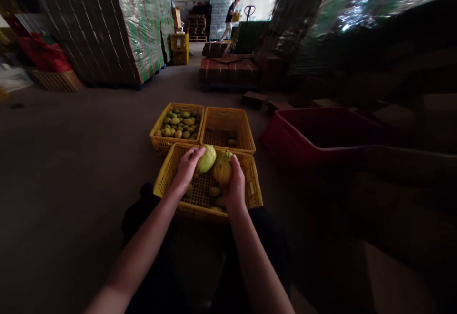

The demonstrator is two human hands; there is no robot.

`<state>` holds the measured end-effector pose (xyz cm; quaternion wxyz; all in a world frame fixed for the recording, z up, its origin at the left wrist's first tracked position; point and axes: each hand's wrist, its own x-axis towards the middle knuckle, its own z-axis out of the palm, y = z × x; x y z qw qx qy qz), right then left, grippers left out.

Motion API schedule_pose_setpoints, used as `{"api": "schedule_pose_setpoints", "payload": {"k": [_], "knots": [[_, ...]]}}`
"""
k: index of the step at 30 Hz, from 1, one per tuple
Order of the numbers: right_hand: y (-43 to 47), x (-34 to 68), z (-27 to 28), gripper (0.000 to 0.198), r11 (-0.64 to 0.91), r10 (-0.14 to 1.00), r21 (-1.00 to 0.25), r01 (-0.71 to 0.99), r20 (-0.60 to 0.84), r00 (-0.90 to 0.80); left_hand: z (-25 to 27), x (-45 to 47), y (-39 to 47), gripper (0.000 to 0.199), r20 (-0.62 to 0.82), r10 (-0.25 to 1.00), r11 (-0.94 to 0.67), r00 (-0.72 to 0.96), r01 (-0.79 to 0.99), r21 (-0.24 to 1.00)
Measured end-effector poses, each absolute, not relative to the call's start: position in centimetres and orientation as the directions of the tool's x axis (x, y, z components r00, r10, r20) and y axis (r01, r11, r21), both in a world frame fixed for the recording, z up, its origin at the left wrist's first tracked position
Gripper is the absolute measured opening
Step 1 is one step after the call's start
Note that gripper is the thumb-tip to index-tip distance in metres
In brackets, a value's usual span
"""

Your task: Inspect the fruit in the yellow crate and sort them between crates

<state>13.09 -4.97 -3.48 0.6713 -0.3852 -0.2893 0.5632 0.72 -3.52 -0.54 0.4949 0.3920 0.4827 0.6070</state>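
My left hand [186, 167] is closed around a pale green papaya [207, 160]. Beside it, my right hand [236, 184] grips a yellower papaya [223, 167] with its stem end up. Both fruits are held above the nearest yellow crate [255, 181], which stands between my knees. Several more papayas [214, 191] lie on its slatted bottom, partly hidden by my hands. Behind it on the left, a second yellow crate [156, 139] is full of green and yellow papayas [178, 122]. The third yellow crate [247, 131], back right, has a few dark fruits in a corner.
A large red bin [300, 135] stands to the right, with cardboard boxes [254, 99] on the floor behind it. Wrapped pallet stacks [139, 24] rise on both sides. Flat cartons [228, 70] lie on a pallet ahead. A person [230, 16] walks in the background carrying something yellow.
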Motion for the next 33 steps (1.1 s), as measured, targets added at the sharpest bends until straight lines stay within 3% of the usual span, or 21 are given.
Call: {"api": "schedule_pose_setpoints", "payload": {"k": [5,11,17,21,26,33], "knots": [[-5.3,12.7,-2.2,0.022,0.011,0.967,-0.776,-0.631,-0.151,0.203,-1.2,-0.1,-3.1,0.039,-0.012,0.981,-0.015,-0.193,-0.137,0.990],[-5.1,13.3,-1.9,0.023,-0.003,0.943,-0.730,-0.684,-0.230,0.241,-1.3,0.1,-3.1,0.034,-0.023,0.988,-0.006,-0.152,-0.188,0.982],[-5.4,13.4,-1.0,0.025,-0.118,0.941,-0.665,-0.738,-0.313,0.132,-0.9,0.9,-3.5,0.031,-0.044,0.993,0.022,-0.106,-0.204,0.979],[-5.5,13.2,-0.6,0.021,-0.124,0.926,-0.641,-0.758,-0.349,0.143,-0.7,1.2,-3.5,0.032,-0.138,0.973,0.068,-0.184,-0.341,0.938],[-5.5,12.4,-0.7,0.024,-0.121,0.964,-0.682,-0.721,-0.255,0.079,-0.1,1.6,-3.4,0.029,-0.232,0.971,0.148,-0.059,-0.613,0.776],[-5.5,12.0,-1.6,0.023,-0.105,0.960,-0.694,-0.712,-0.258,0.110,-0.4,2.1,-3.2,0.025,-0.236,0.948,0.049,-0.213,-0.635,0.771]]}}
